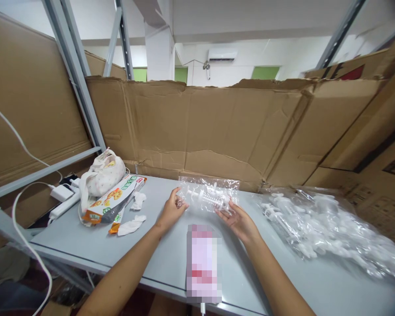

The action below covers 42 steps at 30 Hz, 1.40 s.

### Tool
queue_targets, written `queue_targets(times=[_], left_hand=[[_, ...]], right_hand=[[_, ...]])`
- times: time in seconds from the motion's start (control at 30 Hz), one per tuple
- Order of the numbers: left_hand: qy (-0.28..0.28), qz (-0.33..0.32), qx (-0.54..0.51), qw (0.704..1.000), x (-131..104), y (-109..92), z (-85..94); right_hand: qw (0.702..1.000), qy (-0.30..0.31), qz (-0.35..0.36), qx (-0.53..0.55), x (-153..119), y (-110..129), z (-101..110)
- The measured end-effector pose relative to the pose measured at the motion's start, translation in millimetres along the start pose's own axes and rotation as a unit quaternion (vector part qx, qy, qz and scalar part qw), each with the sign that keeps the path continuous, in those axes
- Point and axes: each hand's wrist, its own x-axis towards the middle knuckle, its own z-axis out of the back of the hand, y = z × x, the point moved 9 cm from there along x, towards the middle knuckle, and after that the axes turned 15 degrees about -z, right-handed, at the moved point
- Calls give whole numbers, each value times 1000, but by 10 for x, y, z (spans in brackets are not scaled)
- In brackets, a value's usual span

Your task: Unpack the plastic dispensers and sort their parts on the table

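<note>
Risk noted: the clear rectangular plastic bag [186,183] of white ribbed plastic parts [210,199] could slip should either light grip loosen (slick film, likely); bare left hand [171,208] pinches its left edge, bare right hand [242,221] its lower right corner, bag between them over the flat grey tabletop [169,259]

Small bag [231,184]: clear, colourless. Plastic parts [210,198] within: white. Bagged parts [329,228] at right: white, clear-wrapped. Desk [171,259]: pale blue-grey. Cardboard partition [217,123]: plain brown. Printed box [113,197]: white and orange, green lettering [129,181]. Cloth bag [108,175]: white, fine specks. Crumpled tissues [131,225]: white. Pixelated object [204,263]: lilac, pink, red blocks. Power strip [64,206]: white.
</note>
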Motion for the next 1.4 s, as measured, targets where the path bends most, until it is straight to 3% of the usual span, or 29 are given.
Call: queue_targets(times=[0.23,0.3,0.4,0.53,0.6,0.7,0.83,0.97,1.1,1.27,1.33,1.4], left_hand=[[-71,25,-92,993,61,-14,136],[-79,0,-41,996,56,-82,185],[-84,-83,120,986,29,-295,255],[0,-193,320,927,-15,-576,115],[43,-219,367,903,-35,-622,37],[67,-238,383,890,-56,-631,-4],[46,-242,330,911,-57,-626,17],[8,-204,169,964,-10,-560,50],[-76,-83,-58,992,56,-255,164],[-190,99,-167,962,-10,231,318],[-230,93,-148,957,-37,206,411],[-246,6,-90,965,-33,-37,498]], right_hand=[[1000,-8,20,-6,-41,101,-3],[1000,-9,27,-6,-58,130,-8],[999,-23,45,3,-78,180,35],[998,-38,48,12,-75,202,99],[998,-41,42,7,-70,192,108],[998,-51,32,-4,-64,177,121],[998,-64,27,-6,-54,190,169],[998,-63,32,-1,-48,253,217],[996,-74,44,22,-70,335,277],[995,-75,60,29,-100,383,272],[994,-83,69,29,-108,393,283],[992,-97,80,30,-114,400,308]])
